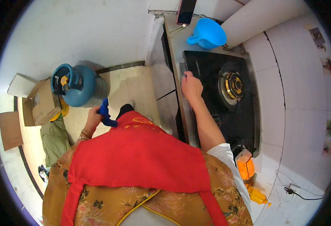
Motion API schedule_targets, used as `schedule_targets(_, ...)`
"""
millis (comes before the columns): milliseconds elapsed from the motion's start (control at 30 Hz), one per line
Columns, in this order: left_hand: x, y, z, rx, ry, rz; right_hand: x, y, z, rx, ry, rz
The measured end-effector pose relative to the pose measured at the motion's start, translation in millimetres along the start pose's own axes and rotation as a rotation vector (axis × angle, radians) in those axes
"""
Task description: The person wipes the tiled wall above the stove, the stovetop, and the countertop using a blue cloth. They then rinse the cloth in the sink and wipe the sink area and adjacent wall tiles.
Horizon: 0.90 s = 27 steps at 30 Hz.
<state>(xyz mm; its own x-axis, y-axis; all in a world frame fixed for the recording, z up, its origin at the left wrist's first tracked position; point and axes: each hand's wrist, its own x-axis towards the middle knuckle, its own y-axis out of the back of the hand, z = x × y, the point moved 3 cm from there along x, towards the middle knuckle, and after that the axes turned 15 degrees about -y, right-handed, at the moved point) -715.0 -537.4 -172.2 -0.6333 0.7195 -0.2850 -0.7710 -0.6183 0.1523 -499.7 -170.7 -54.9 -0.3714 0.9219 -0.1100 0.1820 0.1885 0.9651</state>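
Observation:
My left hand (93, 118) hangs low at my left side, its fingers closed on a twisted blue cloth-like item (105, 114). Whether that item is a rag or a glove is not clear. On the other side, my right hand (192, 86) is curled at the front edge of a black glass gas stove (207, 65). A small bit of blue shows at its fingertips; what the fingers hold, if anything, is hidden. Right of this hand sits the stove's round burner (234, 84). A red apron (140, 158) covers my front.
A blue plastic ladle-like scoop (210, 34) and a phone (186, 12) stand at the counter's far end. On the floor to the left are a blue gas cylinder (83, 84) and a cardboard box (45, 103). An orange bag (245, 168) and a yellow bottle (257, 195) lie at right.

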Motion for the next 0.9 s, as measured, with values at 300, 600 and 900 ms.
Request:
schedule_targets(300, 39.0, 30.4, 11.2, 0.006, -0.059, 0.033, 5.6, 2.7, -5.1, 0.008, 0.014, 0.002)
schedule_targets(600, 45.9, 30.0, 23.4, 0.048, 0.008, 0.023, 6.2, 0.9, -7.7, -0.050, -0.011, -0.017)
schedule_targets(900, 61.4, 33.7, -3.9, 0.066, 0.002, -0.019, -4.2, 0.0, -13.3, -0.056, -0.018, 0.014)
